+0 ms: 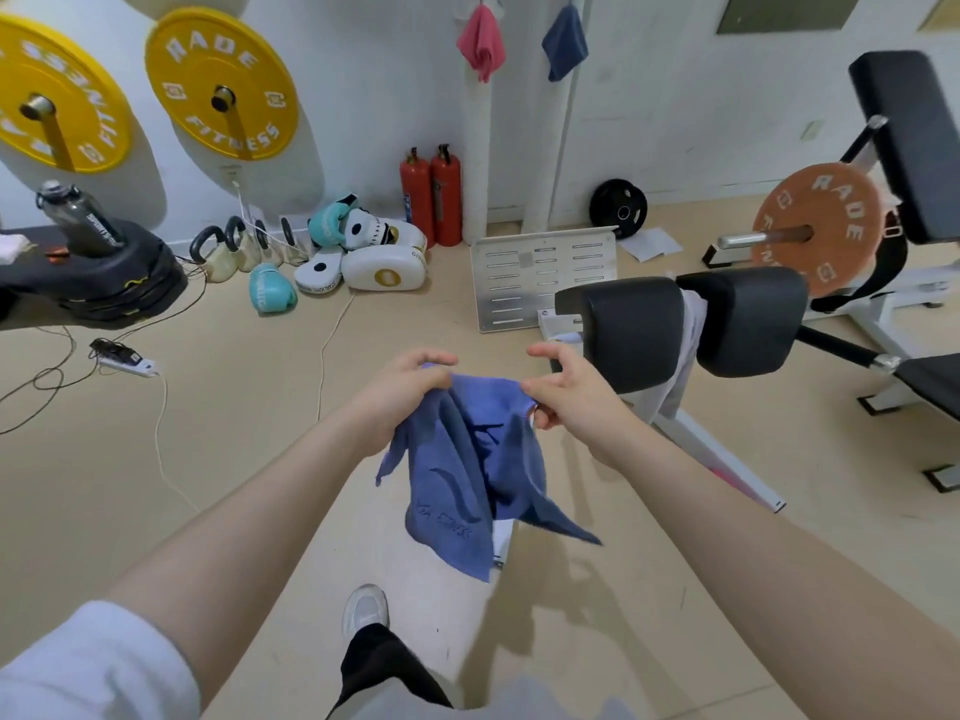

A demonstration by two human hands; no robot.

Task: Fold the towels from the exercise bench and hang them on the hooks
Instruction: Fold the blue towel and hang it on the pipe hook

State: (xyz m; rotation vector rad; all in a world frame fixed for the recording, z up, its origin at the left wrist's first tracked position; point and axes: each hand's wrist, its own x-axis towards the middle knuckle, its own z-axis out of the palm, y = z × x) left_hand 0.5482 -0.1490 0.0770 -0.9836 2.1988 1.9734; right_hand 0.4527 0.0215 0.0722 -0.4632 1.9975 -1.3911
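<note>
A blue towel (pixel 467 470) hangs bunched in the air in front of me, its corners drooping. My left hand (pixel 402 394) grips its top left edge. My right hand (pixel 566 392) pinches the top right edge with thumb and lower fingers, while the other fingers are spread. A pale grey towel (pixel 688 335) is draped between the two black pads of the exercise bench (pixel 748 319) just right of my hands. On the far wall a pink towel (pixel 482 41) and a dark blue towel (pixel 565 41) hang from hooks.
Two red fire extinguishers (pixel 431 197) stand by the wall under the hooks. Boxing gloves and pads (pixel 358 252), kettlebells (pixel 234 249) and a metal plate (pixel 543 275) lie on the floor. Cables and a power strip (pixel 124 358) run at the left. My shoe (pixel 366 610) is below.
</note>
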